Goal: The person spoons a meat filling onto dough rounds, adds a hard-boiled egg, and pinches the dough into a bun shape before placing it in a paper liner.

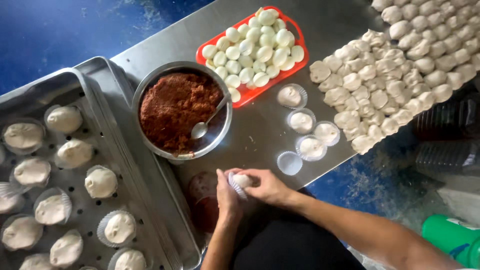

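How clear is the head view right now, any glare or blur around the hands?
Head view: soft, even light; mild sheen on the steel table, no harsh glare. Left hand and right hand, holding a bun, look slightly soft. The frame edges bend slightly.

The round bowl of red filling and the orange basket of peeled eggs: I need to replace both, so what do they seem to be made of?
The bowl looks like bare metal, probably stainless steel: its grey rim shines and reflects light. The basket looks like moulded plastic: a uniform orange-red colour, a smooth, slightly glossy rim and rounded corners. Neither can be confirmed by look alone.
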